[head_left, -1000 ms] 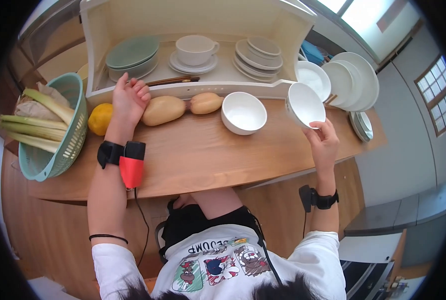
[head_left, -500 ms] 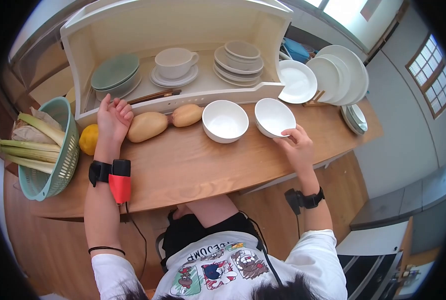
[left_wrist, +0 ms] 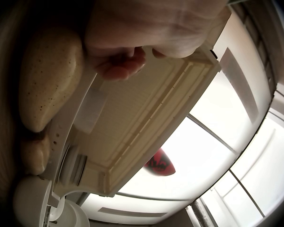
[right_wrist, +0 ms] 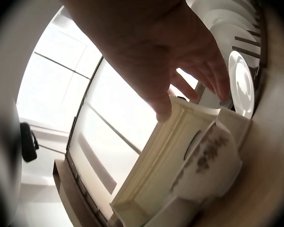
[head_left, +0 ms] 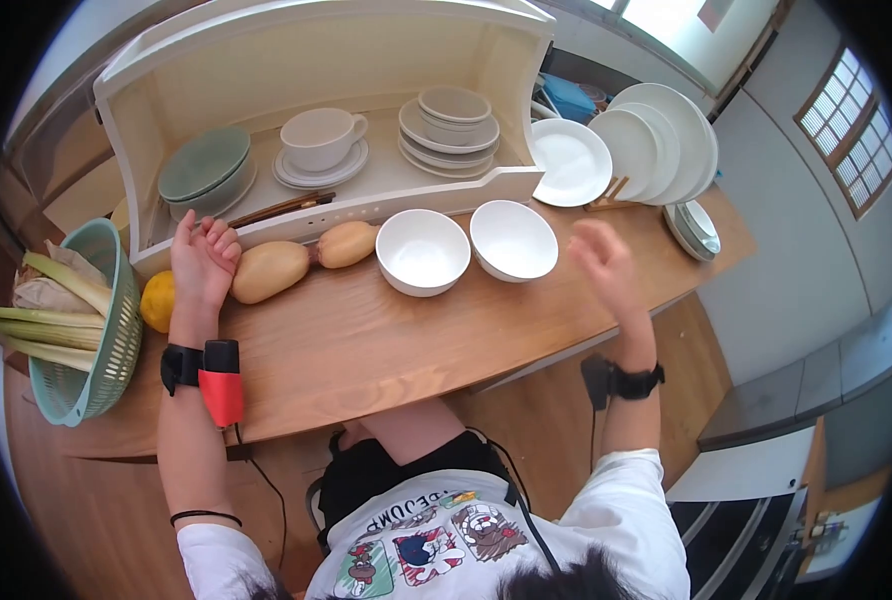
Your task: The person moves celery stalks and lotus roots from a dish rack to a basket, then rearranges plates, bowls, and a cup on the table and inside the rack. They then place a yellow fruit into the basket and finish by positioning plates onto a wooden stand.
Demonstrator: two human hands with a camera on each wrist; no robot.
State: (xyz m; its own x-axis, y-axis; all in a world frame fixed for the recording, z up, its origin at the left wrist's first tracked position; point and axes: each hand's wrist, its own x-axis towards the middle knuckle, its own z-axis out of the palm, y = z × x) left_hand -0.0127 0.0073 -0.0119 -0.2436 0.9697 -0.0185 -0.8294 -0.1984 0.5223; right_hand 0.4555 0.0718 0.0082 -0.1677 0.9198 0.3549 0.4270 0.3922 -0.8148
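Two white bowls stand side by side on the wooden table, the left bowl [head_left: 423, 252] and the right bowl [head_left: 514, 240], close together. My right hand [head_left: 606, 262] is in the air just right of them, holding nothing, blurred in the head view. In the right wrist view its fingers [right_wrist: 203, 71] are spread loosely above the flower-patterned bowl [right_wrist: 210, 163]. The left hand [head_left: 204, 262] lies palm up with loosely curled fingers, between a yellow fruit [head_left: 158, 301] and a tan gourd-shaped vegetable [head_left: 269, 271], and grips nothing. In the left wrist view that vegetable [left_wrist: 49, 75] is beside the hand.
A cream shelf [head_left: 296, 75] behind holds green dishes [head_left: 204, 162], a cup [head_left: 318, 138] and stacked plates [head_left: 448, 150]. Large plates stand in a rack [head_left: 611, 195] at the right, with small dishes [head_left: 693, 230] nearby. A green basket [head_left: 116, 330] with leeks is at the far left.
My right hand has set the second bowl down beside the first, let go of it and moved off to the right. The head view has shifted; the left hand stays by the fruit.
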